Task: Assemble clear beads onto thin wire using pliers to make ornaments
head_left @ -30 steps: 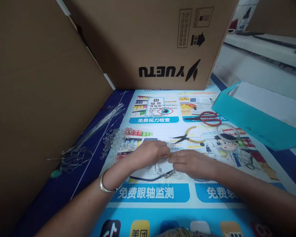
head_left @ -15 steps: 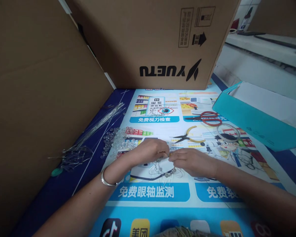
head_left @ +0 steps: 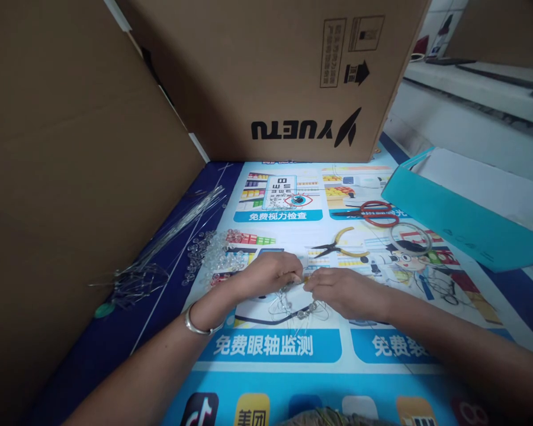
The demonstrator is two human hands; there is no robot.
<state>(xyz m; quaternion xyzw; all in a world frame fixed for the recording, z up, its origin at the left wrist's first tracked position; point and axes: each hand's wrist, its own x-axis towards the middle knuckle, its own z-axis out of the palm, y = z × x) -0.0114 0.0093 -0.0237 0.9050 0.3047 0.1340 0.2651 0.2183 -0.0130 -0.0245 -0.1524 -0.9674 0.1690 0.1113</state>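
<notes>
Wire piece (head_left: pixel 298 305) with small clear beads sits between and just below both hands, low over the counter (head_left: pixel 266 349). Left hand (head_left: pixel 270 273) is closed in a pinch on its upper end; right hand (head_left: pixel 337 291) is pinched shut on the same piece from the other side. Fingertips of the two hands nearly touch. Thin loops of the wire hang down under the pinch points and spread onto the printed poster (head_left: pixel 382 343) covering the counter. Exact shape of the loops too fine to tell.

Silver bangle (head_left: pixel 199 326) on the left wrist.

Left of the left hand: pile of clear beads (head_left: pixel 217 254), close by. Further left, a bundle of straight thin wires (head_left: pixel 169 234) lying along the cardboard wall (head_left: pixel 71 177), well apart from the hand.

Beyond the right hand: yellow-handled pliers (head_left: pixel 340 244), lying flat, near. Further out, red-handled scissors (head_left: pixel 373 212), and just right of the pliers a clear ring (head_left: pixel 411 236) that looks like a tape roll. Right of that, well apart from the right hand, a teal box (head_left: pixel 453 225), open side up.

Big cardboard box (head_left: pixel 284 77) with upside-down black lettering stands at the far edge, beyond both hands.
</notes>
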